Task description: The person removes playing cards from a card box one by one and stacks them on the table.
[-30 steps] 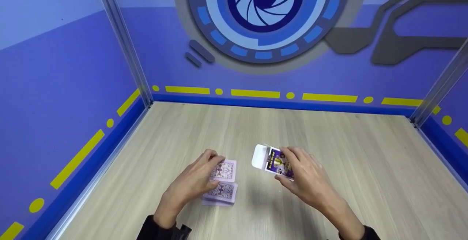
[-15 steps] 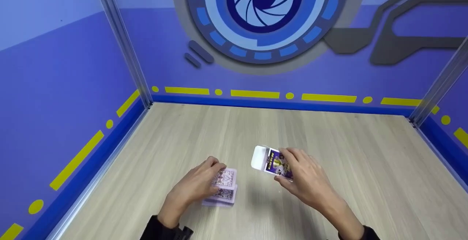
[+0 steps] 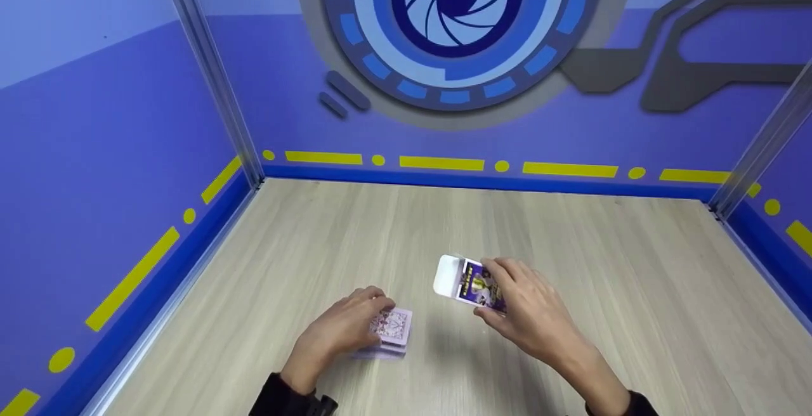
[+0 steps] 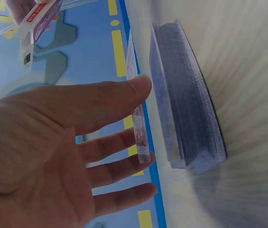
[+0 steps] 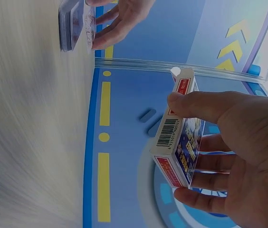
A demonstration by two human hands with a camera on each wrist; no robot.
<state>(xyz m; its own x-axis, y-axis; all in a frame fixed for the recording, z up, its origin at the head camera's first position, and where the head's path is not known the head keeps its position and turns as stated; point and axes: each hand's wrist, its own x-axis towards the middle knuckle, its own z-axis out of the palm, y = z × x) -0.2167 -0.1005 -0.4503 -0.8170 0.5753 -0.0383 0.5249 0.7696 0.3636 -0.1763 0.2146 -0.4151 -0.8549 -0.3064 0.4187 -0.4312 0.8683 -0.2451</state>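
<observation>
My left hand (image 3: 344,327) pinches a thin playing card (image 4: 141,135), its patterned back upward, between thumb and fingers. Close beneath it a thick deck of playing cards (image 4: 191,99) lies on the table, its edges slightly uneven. From the head view the card (image 3: 394,325) covers most of the deck (image 3: 387,352). My right hand (image 3: 533,308) holds a purple and white card box (image 3: 479,284) in the air, thumb on one narrow side and fingers on the other. Its white end flap (image 3: 448,276) stands open toward the left. A barcode shows on the box's side (image 5: 168,133) in the right wrist view.
The wood-grain table (image 3: 482,226) is enclosed by blue panels with yellow dashes. A back wall (image 3: 355,130) and a left wall (image 3: 127,213) meet at a metal corner post (image 3: 219,80); another post (image 3: 761,143) stands at the right.
My left hand has drawn the card back toward me, from beyond the deck to over it, so the two now overlap. The right hand and box have barely moved.
</observation>
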